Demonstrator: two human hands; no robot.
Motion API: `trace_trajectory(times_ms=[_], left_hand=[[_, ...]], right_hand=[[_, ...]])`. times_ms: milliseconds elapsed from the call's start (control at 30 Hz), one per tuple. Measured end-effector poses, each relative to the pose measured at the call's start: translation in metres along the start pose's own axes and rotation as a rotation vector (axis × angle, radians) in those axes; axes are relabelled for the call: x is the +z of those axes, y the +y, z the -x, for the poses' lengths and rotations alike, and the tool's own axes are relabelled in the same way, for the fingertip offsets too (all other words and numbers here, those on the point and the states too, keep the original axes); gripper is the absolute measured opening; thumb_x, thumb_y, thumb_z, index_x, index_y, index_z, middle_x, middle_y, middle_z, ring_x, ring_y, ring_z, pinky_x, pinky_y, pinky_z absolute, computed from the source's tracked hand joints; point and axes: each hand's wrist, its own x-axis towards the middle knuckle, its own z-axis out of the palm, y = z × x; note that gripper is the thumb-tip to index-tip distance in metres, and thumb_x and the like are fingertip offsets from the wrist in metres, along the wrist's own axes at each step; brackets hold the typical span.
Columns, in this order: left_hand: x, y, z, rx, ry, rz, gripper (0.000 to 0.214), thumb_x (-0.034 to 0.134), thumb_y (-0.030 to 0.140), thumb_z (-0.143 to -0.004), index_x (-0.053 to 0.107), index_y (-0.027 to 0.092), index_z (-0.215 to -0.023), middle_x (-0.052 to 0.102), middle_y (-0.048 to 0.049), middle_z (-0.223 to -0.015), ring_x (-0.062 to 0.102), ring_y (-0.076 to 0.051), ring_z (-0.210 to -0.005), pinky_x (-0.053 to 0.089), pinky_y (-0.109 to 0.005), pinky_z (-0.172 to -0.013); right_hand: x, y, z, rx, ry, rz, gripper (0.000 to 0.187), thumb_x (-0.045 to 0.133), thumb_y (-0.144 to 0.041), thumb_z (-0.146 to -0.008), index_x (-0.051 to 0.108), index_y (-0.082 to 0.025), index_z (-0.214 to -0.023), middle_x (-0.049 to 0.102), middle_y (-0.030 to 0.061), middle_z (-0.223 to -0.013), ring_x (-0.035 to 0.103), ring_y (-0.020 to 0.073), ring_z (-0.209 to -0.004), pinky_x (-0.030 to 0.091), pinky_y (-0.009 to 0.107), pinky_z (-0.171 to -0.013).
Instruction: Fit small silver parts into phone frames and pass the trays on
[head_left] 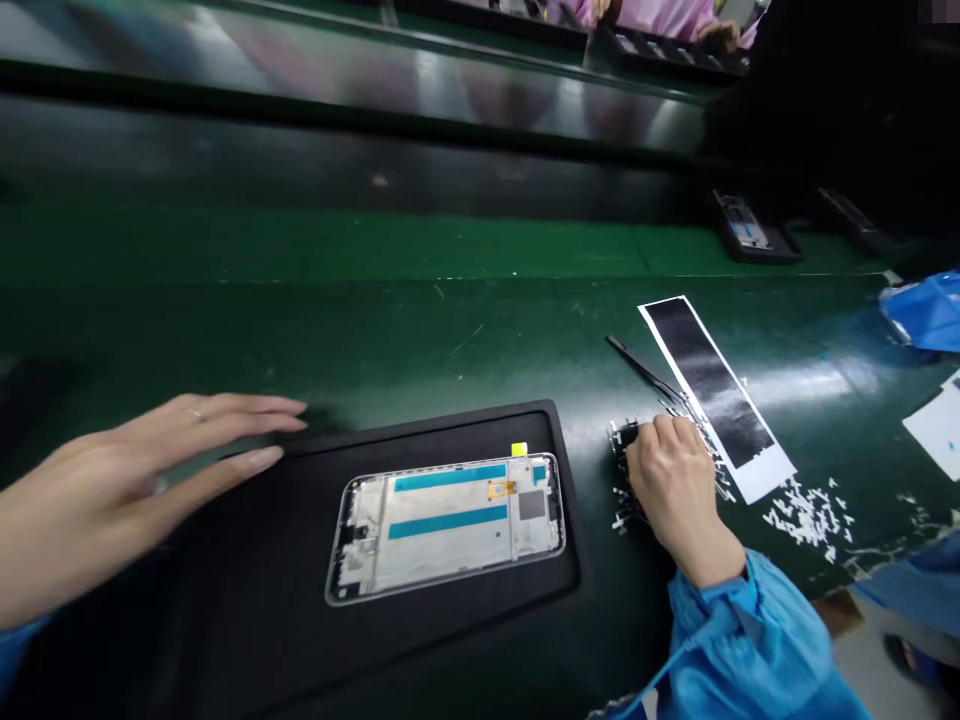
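Phone display frame point(446, 528): metal-rimmed; white back, two teal strips, yellow tab at top edge; lying flat in tray;
Black tray point(450, 437): rectangular, shallow; at 6 o'clock in view;
Small black pieces point(622, 436): bunched at tray's 3 o'clock; partly hidden;

Both forearms are covered by blue work sleeves of smooth, faintly glossy synthetic fabric. The right sleeve point(750, 640) terminates in a gathered cuff at the wrist, and a thin blue cord point(697, 640) runs from the cuff down the fabric. The left sleeve point(11, 650) is visible only at the lower frame edge. The left grip point(142, 490) and right grip point(675, 495) are bare. One left finger carries a thin metal ring point(196, 412). The left thumbnail point(259, 460) is long and rounded.
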Motion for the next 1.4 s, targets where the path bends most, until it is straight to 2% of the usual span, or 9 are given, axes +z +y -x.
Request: trace_trajectory(times_ms=[100, 233, 333, 467, 600, 767, 933, 1133, 1400], left_hand=[[0.013, 0.047, -0.006, 0.219, 0.071, -0.078, 0.022, 0.044, 0.048, -0.074, 0.052, 0.046, -0.094, 0.052, 0.0195, -0.102, 0.049, -0.019, -0.095, 0.036, -0.039, -0.090], [0.050, 0.123, -0.027, 0.412, -0.102, 0.149, 0.020, 0.043, 0.029, -0.077, 0.059, 0.024, -0.087, 0.059, 0.0028, -0.091, 0.053, -0.016, -0.086, 0.043, -0.029, -0.076], [0.089, 0.166, -0.048, 0.357, -0.246, 0.328, 0.010, 0.051, 0.018, -0.073, 0.061, 0.015, -0.074, 0.059, -0.0015, -0.077, 0.053, -0.015, -0.073, 0.042, -0.028, -0.069], [0.133, 0.197, -0.064, 0.294, -0.220, 0.481, 0.006, 0.059, 0.016, -0.069, 0.061, 0.013, -0.074, 0.059, -0.0001, -0.070, 0.054, -0.011, -0.065, 0.044, -0.021, -0.063], [0.151, 0.204, -0.067, 0.266, -0.154, 0.567, 0.006, 0.056, 0.010, -0.070, 0.061, 0.013, -0.072, 0.060, 0.0003, -0.072, 0.055, -0.009, -0.066, 0.045, -0.018, -0.063], [0.146, 0.198, -0.070, 0.304, -0.138, 0.528, 0.004, 0.057, 0.011, -0.069, 0.059, 0.013, -0.071, 0.058, 0.0013, -0.068, 0.054, -0.009, -0.063, 0.045, -0.018, -0.060], [0.132, 0.194, -0.064, 0.482, -0.157, 0.323, 0.011, 0.052, 0.006, -0.070, 0.058, 0.013, -0.064, 0.053, 0.0016, -0.063, 0.048, -0.010, -0.061, 0.040, -0.023, -0.060], [0.125, 0.192, -0.053, 0.663, -0.152, 0.123, 0.012, 0.047, 0.009, -0.073, 0.057, 0.013, -0.067, 0.051, -0.0006, -0.065, 0.043, -0.013, -0.062, 0.036, -0.025, -0.060], [0.110, 0.190, -0.039, 0.899, -0.115, 0.222, 0.025, 0.034, 0.010, -0.081, 0.055, 0.010, -0.067, 0.051, -0.0034, -0.067, 0.043, -0.012, -0.063, 0.037, -0.024, -0.062]], right_hand=[[-0.002, 0.006, 0.001, 0.084, 0.065, -0.163, 0.024, 0.035, -0.017, -0.078, 0.043, -0.016, -0.055, 0.042, 0.0039, -0.060, 0.037, 0.0156, -0.064, 0.031, 0.029, -0.061], [-0.016, 0.008, 0.008, 0.201, 0.130, -0.476, 0.017, 0.040, -0.024, -0.081, 0.049, -0.016, -0.068, 0.049, 0.0016, -0.069, 0.045, 0.0127, -0.068, 0.035, 0.026, -0.064], [-0.022, 0.006, 0.014, 0.277, 0.129, -0.699, 0.014, 0.044, -0.026, -0.080, 0.051, -0.017, -0.073, 0.052, -0.0005, -0.071, 0.048, 0.0111, -0.068, 0.038, 0.024, -0.063], [-0.019, 0.004, 0.018, 0.353, 0.158, -0.894, 0.012, 0.048, -0.028, -0.079, 0.054, -0.017, -0.079, 0.053, -0.0001, -0.076, 0.049, 0.0110, -0.068, 0.039, 0.023, -0.061], [-0.015, 0.003, 0.018, 0.407, 0.161, -0.982, 0.013, 0.051, -0.028, -0.077, 0.056, -0.018, -0.084, 0.055, 0.0002, -0.080, 0.049, 0.0110, -0.069, 0.038, 0.024, -0.062], [-0.019, 0.000, 0.018, 0.434, 0.124, -1.013, 0.013, 0.056, -0.026, -0.073, 0.059, -0.019, -0.083, 0.056, 0.0006, -0.082, 0.050, 0.0135, -0.077, 0.038, 0.025, -0.067], [-0.024, 0.002, 0.019, 0.467, 0.097, -1.119, 0.012, 0.056, -0.026, -0.073, 0.060, -0.020, -0.083, 0.056, 0.0008, -0.084, 0.050, 0.0134, -0.078, 0.038, 0.026, -0.069], [-0.031, 0.005, 0.018, 0.452, -0.091, -1.339, 0.006, 0.055, -0.021, -0.073, 0.058, -0.019, -0.068, 0.053, -0.0015, -0.067, 0.049, 0.0099, -0.066, 0.039, 0.021, -0.061], [-0.040, 0.005, 0.017, 0.301, -0.289, -1.569, 0.015, 0.048, -0.020, -0.076, 0.059, -0.019, -0.066, 0.054, 0.0004, -0.062, 0.051, 0.0115, -0.062, 0.041, 0.023, -0.059]])
